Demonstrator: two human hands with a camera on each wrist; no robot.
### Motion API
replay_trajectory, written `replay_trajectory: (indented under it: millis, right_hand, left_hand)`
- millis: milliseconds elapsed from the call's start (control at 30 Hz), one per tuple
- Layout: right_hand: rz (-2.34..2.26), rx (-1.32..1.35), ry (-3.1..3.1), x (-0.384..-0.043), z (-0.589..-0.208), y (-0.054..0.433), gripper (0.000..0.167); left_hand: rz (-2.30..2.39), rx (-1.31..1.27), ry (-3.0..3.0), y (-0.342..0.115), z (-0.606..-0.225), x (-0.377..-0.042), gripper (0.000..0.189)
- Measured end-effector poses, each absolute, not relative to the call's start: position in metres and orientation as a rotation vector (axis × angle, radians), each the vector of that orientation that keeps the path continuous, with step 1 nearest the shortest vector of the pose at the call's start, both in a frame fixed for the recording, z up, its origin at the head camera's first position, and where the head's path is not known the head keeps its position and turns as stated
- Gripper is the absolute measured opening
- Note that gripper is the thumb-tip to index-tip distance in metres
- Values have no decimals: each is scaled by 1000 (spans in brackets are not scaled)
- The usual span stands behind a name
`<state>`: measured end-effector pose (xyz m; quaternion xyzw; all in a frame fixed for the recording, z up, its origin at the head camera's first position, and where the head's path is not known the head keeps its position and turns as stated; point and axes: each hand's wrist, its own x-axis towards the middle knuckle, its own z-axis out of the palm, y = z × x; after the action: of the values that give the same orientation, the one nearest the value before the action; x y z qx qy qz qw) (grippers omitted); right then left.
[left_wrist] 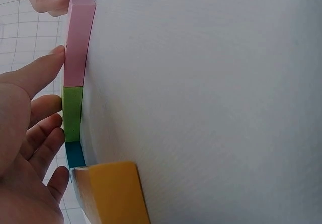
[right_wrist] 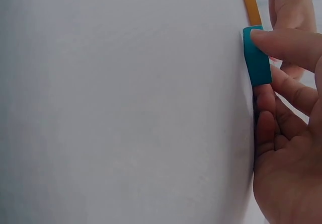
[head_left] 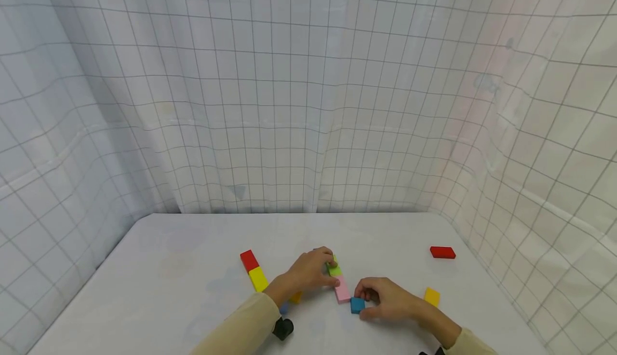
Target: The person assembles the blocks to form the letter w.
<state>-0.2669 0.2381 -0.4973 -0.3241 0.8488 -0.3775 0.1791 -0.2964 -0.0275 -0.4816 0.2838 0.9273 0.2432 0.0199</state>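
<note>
A pink block [head_left: 341, 289] and a green block [head_left: 335, 267] lie end to end on the white table. My left hand [head_left: 310, 270] is over this row, the thumb touching the pink block [left_wrist: 81, 40] and a fingertip at the green block [left_wrist: 73, 114]. Those fingers are spread and gently bent. At the near end of the row, my right hand [head_left: 390, 299] pinches a small blue block [head_left: 357, 305] between thumb and index finger. In the right wrist view the thumb presses on the blue block [right_wrist: 257, 58]. Another blue block [left_wrist: 75, 154] adjoins the green one.
Left of the row, a red block [head_left: 249, 261] and a yellow block [head_left: 258, 279] form a slanted line partly hidden by my left arm. An orange block [left_wrist: 118, 191] lies nearby. Farther right are a red block [head_left: 442, 252] and a yellow-orange block [head_left: 432, 296]. Gridded curtains [head_left: 270, 103] enclose the table.
</note>
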Motion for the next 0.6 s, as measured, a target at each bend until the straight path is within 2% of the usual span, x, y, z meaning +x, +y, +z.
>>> replay_trajectory:
  millis: [600]
  right_hand:
    - [-1088,-919,2401,-262,-496,236,22]
  left_hand:
    - [785,878,2855,-29,-478,-294,39]
